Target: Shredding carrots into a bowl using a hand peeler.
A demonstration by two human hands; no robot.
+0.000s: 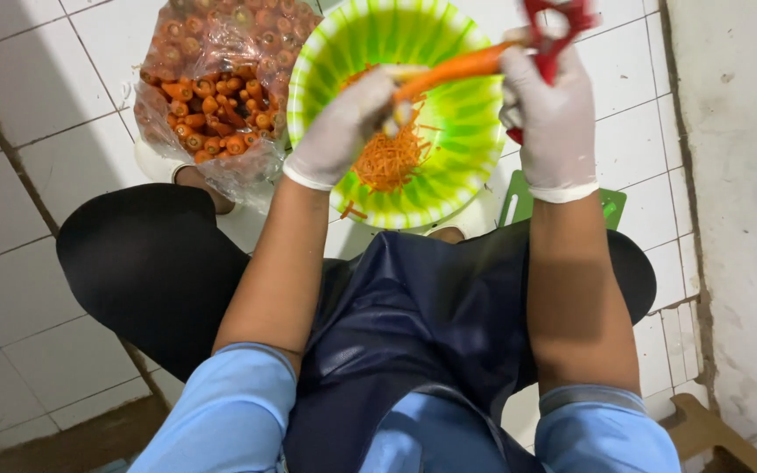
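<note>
Long orange carrot (457, 66) clamped at its near end by fingers of white-gloved left hand (343, 131), slanted over green-and-white striped plastic bowl (475, 166) on the tiled floor so orange shavings (389, 158) drop inside; white-gloved right hand (554, 123) closed around red peeler (558, 22) at far tip; clear plastic bag of carrots (216, 96) left, within reach.

1. Two gloved hands: left hand (343, 127), right hand (554, 123).
2. One carrot (453, 68) held between the hands.
3. One red peeler (554, 26).
4. One green bowl (475, 131) under the hands.
5. One bag of carrots (216, 88), left of the hands; too many to count.
</note>
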